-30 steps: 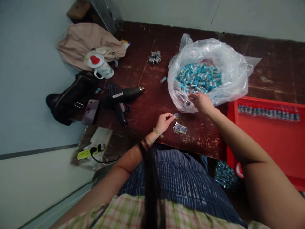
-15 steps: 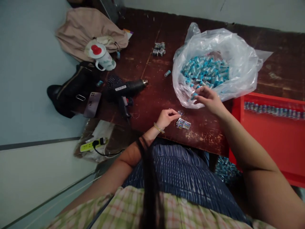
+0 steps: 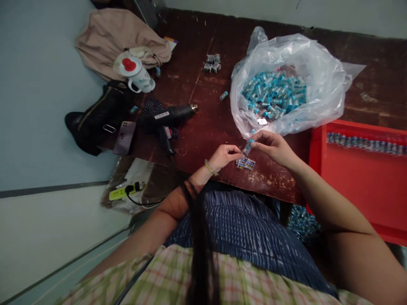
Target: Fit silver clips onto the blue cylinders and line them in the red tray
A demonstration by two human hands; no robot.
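Note:
My right hand (image 3: 271,146) pinches a small clear vial with a blue cap (image 3: 248,146), tilted, just below the bag's near edge. Thumb and fingertips of my left hand (image 3: 226,157) are closed at the vial's lower end, on something too small to make out. Small printed labels (image 3: 249,164) lie on the dark red table (image 3: 210,131) right beside my left fingertips. Beyond my right hand, an open clear plastic bag (image 3: 327,84) holds a heap of blue-capped vials (image 3: 276,93).
A red tray (image 3: 365,182) with a row of vials (image 3: 365,143) stands at the right. On the left are a heat gun (image 3: 171,115), phone (image 3: 124,137), black bag (image 3: 98,114), lidded mug (image 3: 141,81) and power strip (image 3: 118,193). One vial (image 3: 224,95) lies mid-table.
My right hand has moved from the bag's near edge down and left with a vial, to my left fingertips. The view has shifted slightly; my left hand has barely moved.

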